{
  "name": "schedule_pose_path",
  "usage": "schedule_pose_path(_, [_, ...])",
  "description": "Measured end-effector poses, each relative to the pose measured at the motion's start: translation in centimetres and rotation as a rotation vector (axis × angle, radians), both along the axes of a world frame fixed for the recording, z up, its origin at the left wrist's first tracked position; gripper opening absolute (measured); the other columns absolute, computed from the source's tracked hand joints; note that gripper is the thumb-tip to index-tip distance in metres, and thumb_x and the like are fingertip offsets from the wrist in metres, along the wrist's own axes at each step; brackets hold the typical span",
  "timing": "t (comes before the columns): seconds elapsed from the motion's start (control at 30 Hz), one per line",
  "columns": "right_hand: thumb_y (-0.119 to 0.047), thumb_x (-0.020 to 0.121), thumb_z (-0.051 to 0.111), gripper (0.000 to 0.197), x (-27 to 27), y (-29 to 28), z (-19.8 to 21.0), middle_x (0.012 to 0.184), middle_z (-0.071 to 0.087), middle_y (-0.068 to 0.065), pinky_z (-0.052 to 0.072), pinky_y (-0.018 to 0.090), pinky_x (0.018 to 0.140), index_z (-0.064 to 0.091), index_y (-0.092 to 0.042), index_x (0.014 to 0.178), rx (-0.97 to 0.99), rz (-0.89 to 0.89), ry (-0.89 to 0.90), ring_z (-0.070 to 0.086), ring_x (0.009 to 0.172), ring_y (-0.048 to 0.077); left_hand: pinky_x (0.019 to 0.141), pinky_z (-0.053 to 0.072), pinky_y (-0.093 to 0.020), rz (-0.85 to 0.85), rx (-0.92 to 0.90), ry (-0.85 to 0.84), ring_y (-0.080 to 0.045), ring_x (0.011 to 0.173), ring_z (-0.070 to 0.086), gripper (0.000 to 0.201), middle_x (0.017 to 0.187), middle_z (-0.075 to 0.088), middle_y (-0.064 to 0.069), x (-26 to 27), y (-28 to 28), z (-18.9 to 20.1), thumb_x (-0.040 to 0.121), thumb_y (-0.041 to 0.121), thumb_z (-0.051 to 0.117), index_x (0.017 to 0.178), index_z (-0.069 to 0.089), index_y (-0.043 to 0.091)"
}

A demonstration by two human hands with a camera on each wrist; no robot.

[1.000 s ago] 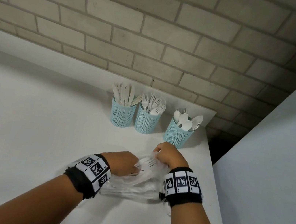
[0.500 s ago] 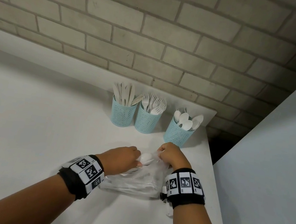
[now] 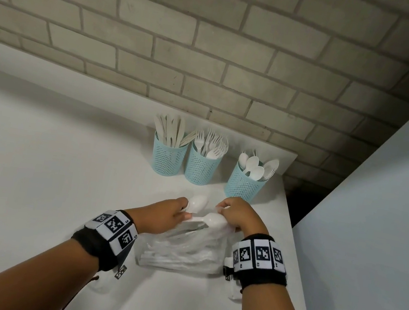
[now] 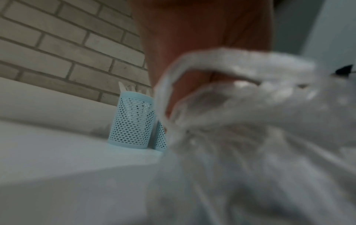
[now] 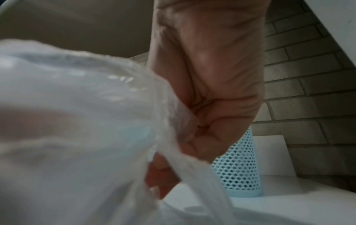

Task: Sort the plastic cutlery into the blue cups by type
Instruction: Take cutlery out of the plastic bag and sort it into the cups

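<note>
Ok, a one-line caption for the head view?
Left hand pulls two spoons from a plastic bag held by the right hand.

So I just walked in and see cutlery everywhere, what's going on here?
A person is sorting white plastic cutlery out of a clear plastic bag. The left hand grips two spoons at the bag's mouth; the right hand pinches the bag's edge. Three blue cups by the brick wall already hold knives, forks and spoons.

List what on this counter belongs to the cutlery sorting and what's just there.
Job:
- plastic bag of cutlery, held by right hand
- two spoons, pulled out by left hand
- knife cup, fork cup, spoon cup

Just there:
- brick wall
- white panel
</note>
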State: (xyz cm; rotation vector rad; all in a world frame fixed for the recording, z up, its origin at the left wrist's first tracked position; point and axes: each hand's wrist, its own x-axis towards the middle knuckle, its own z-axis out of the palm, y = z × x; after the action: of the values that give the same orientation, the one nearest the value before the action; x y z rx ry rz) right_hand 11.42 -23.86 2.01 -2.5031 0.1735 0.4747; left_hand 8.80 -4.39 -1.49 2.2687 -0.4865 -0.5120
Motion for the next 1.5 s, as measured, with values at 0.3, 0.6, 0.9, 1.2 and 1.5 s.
schedule_pose_path(0.3, [-0.037, 0.099, 0.04, 0.032, 0.5, -0.1, 1.9, 0.099, 0.06, 0.002, 0.048, 0.032, 0.086, 0.062, -0.018, 0.109, 0.524, -0.192, -0.199, 0.058, 0.091, 0.014, 0.061, 0.042, -0.016, 0.179, -0.352, -0.038, -0.005, 0.064, 0.053, 0.015, 0.081, 0.049, 0.004, 0.3, -0.6, 2.1, 0.1, 0.016, 0.04, 0.085, 0.044, 0.018])
schedule_pose_path(0.6, [-0.028, 0.089, 0.061, 0.035, 0.0, 2.6, 3.4, 0.098, 0.063, 0.001, 0.054, 0.021, 0.069, 0.046, -0.024, 0.12, 0.696, -0.012, -0.13, 0.063, 0.076, 0.01, 0.059, 0.05, -0.012, 0.346, -0.703, 0.088, -0.001, 0.065, 0.066, 0.016, 0.083, 0.069, -0.001, 0.9, -1.7, 2.5, 0.091, 0.007, 0.057, 0.105, 0.065, 0.003])
schedule_pose_path(0.9, [-0.017, 0.086, 0.066, 0.077, 0.8, 2.6, 1.8, 0.134, 0.042, 0.003, 0.05, 0.021, 0.068, 0.02, -0.027, 0.147, 0.673, -0.082, -0.289, 0.06, 0.097, 0.018, 0.054, 0.046, -0.014, 0.409, -0.777, 0.234, -0.006, 0.059, 0.063, 0.021, 0.087, 0.069, -0.003, 0.7, -1.8, 2.6, 0.095, 0.023, 0.053, 0.114, 0.059, 0.015])
schedule_pose_path(1.2, [-0.024, 0.098, 0.044, 0.012, 0.6, 3.3, 1.8, 0.114, 0.061, 0.007, 0.05, 0.024, 0.069, 0.052, -0.019, 0.105, 0.814, -0.126, -0.326, 0.057, 0.079, 0.014, 0.051, 0.031, -0.017, 0.306, -0.592, 0.236, -0.008, 0.06, 0.038, 0.03, 0.079, 0.053, 0.002, 0.4, -2.9, 2.9, 0.103, 0.027, 0.028, 0.115, 0.052, 0.014])
schedule_pose_path(1.5, [-0.011, 0.09, 0.059, 0.018, 1.2, 3.6, 1.5, 0.087, 0.057, 0.008, 0.043, 0.019, 0.048, 0.048, -0.017, 0.103, 0.752, -0.211, -0.279, 0.054, 0.067, 0.015, 0.052, 0.032, -0.017, 0.247, -0.495, 0.184, -0.008, 0.058, 0.036, 0.029, 0.071, 0.046, 0.004, 0.4, -4.1, 2.8, 0.1, 0.032, 0.039, 0.105, 0.058, 0.011])
